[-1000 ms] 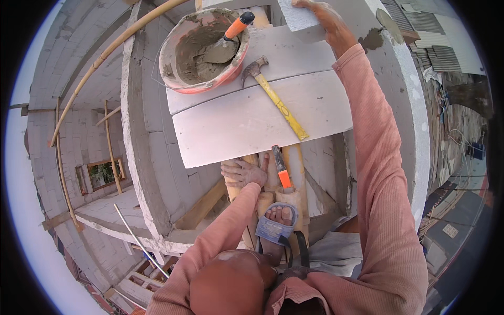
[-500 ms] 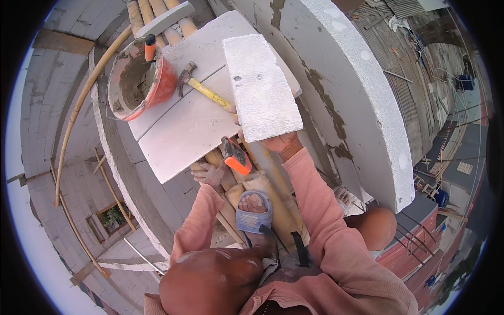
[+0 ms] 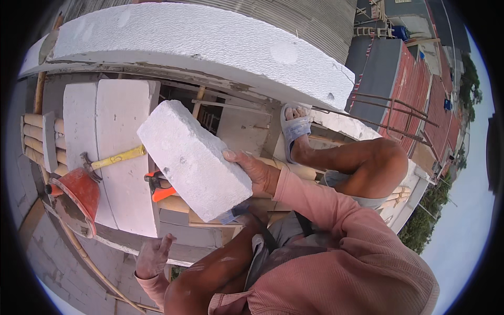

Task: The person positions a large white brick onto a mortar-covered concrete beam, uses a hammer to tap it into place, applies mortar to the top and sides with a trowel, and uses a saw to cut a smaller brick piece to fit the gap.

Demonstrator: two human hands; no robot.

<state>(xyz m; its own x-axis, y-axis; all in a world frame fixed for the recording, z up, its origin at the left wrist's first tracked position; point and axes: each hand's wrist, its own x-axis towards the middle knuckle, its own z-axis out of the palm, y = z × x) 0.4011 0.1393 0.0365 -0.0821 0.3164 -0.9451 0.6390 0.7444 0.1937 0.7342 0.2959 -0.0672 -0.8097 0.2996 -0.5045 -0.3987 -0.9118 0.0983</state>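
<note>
A white aerated concrete block (image 3: 197,160) is held up by my right hand (image 3: 254,170), its thumb on the upper edge and the other fingers hidden beneath. My left hand (image 3: 152,257) is off the block, at the lower left, dusty, with its fingers apart and nothing in them. Beyond the block's left end, a hammer (image 3: 118,157) with a yellow handle lies on pale slabs (image 3: 123,197). An orange-and-black tool (image 3: 163,191) is partly covered by the block; I cannot make out its kind.
At left, a red bucket (image 3: 84,194) has an orange-handled tool by its rim. A block wall (image 3: 210,39) runs across the far side. Steel bars (image 3: 391,115) stick out at right. Bamboo poles (image 3: 176,203) lie under the slabs, and my sandalled foot (image 3: 295,123) rests near the wall's end.
My view has swung to the right, so the wall now lies across the top. The block is tilted and has come nearer to my body. My left hand now shows more to the lower left.
</note>
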